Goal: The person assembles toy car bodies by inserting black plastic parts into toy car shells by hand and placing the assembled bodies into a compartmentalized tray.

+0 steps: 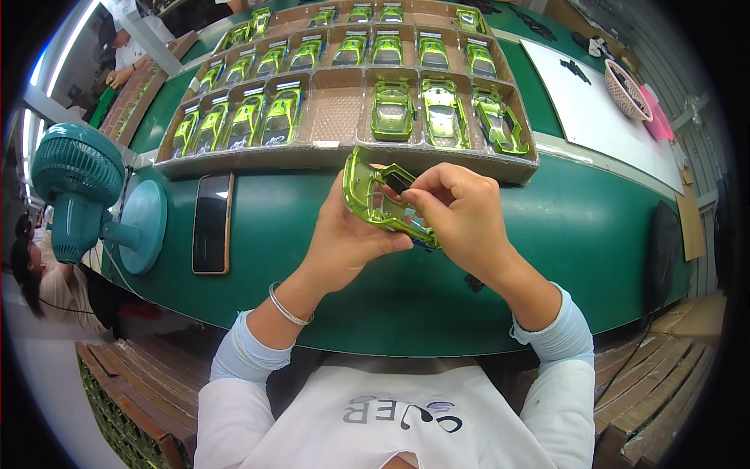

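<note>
My left hand [344, 238] grips a shiny green toy car body shell [362, 187], tilted with its hollow inside facing up toward me. The fingers of my right hand [461, 205] are pinched together at the shell's window area, on a small dark piece [399, 180]. How far that piece sits inside the shell I cannot tell. Just beyond my hands stands a cardboard box [258, 162] with compartments, full of similar green car shells. In its near row some shells, such as the one at the right [445, 116], lie with pale insides or windows showing.
A teal fan [78, 176] and a phone [212, 227] are on the green table [266, 301] at the left. To the right lie a white board [594, 117], a woven basket [627, 90] and a black object [662, 246]. Other people [137, 43] sit at the far left.
</note>
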`<move>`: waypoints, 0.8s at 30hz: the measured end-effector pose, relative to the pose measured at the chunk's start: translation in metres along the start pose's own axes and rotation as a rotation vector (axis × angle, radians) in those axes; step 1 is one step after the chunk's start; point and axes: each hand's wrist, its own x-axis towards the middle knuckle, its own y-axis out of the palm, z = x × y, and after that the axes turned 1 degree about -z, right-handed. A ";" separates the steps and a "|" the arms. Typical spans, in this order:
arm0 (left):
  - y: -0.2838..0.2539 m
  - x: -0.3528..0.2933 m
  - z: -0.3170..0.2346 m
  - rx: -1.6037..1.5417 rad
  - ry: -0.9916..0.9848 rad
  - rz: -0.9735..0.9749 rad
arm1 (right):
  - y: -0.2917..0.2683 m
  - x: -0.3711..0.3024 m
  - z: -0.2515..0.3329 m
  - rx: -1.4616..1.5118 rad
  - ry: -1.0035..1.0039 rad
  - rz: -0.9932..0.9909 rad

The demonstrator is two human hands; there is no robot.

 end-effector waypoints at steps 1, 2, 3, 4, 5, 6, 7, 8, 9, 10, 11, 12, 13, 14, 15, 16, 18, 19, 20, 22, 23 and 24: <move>-0.001 0.000 0.001 0.000 0.000 0.002 | 0.001 -0.001 -0.002 -0.009 -0.007 -0.011; -0.003 0.001 0.002 0.024 -0.009 -0.001 | 0.002 -0.001 -0.002 -0.010 -0.007 -0.012; -0.005 0.001 0.002 0.049 -0.019 -0.005 | 0.002 -0.001 -0.003 -0.016 -0.019 -0.021; -0.005 0.001 0.002 0.050 -0.019 -0.006 | 0.003 -0.001 -0.004 -0.022 -0.032 -0.030; -0.005 0.000 0.002 0.044 -0.037 0.005 | 0.004 -0.001 -0.005 -0.022 -0.033 -0.029; -0.004 0.000 0.002 0.037 -0.055 0.016 | 0.004 -0.001 -0.007 -0.052 -0.057 -0.041; -0.003 0.001 0.001 0.037 -0.055 0.016 | 0.005 -0.001 -0.008 -0.082 -0.082 -0.052; 0.000 0.001 0.000 0.059 -0.036 0.016 | 0.005 -0.001 -0.009 -0.082 -0.083 -0.052; 0.002 0.000 0.000 0.082 -0.019 0.015 | 0.005 -0.002 -0.009 -0.131 -0.102 -0.059; 0.003 0.000 0.000 0.082 -0.018 0.015 | 0.005 -0.002 -0.009 -0.180 -0.122 -0.067; 0.003 0.000 0.000 0.094 -0.007 0.017 | 0.005 -0.002 -0.009 -0.180 -0.122 -0.067; 0.004 -0.001 0.000 0.106 0.005 0.018 | 0.004 -0.002 -0.009 -0.223 -0.140 -0.060; 0.004 -0.001 0.000 0.106 0.005 0.019 | 0.004 -0.002 -0.009 -0.267 -0.158 -0.052; 0.005 -0.001 0.000 0.129 0.013 0.022 | 0.003 -0.002 -0.008 -0.268 -0.159 -0.053; 0.005 -0.002 0.001 0.152 0.021 0.023 | 0.003 -0.002 -0.007 -0.294 -0.136 -0.027; 0.005 -0.002 0.001 0.153 0.022 0.022 | 0.002 -0.002 -0.006 -0.321 -0.112 -0.001; 0.005 -0.003 0.002 0.171 0.038 0.019 | 0.003 0.000 -0.003 -0.349 -0.198 -0.064; 0.004 -0.003 0.002 0.171 0.039 0.021 | 0.004 0.001 -0.002 -0.378 -0.283 -0.127; 0.003 -0.003 0.002 0.192 0.040 0.026 | 0.003 0.001 -0.004 -0.379 -0.283 -0.128; 0.005 -0.004 0.000 0.212 0.044 0.036 | 0.001 0.000 -0.009 -0.280 -0.224 0.056; 0.006 -0.004 -0.002 0.183 0.002 0.032 | -0.001 0.000 -0.009 -0.282 -0.224 0.053; 0.007 -0.005 -0.003 0.156 -0.043 0.022 | -0.002 0.000 -0.008 -0.222 -0.171 0.082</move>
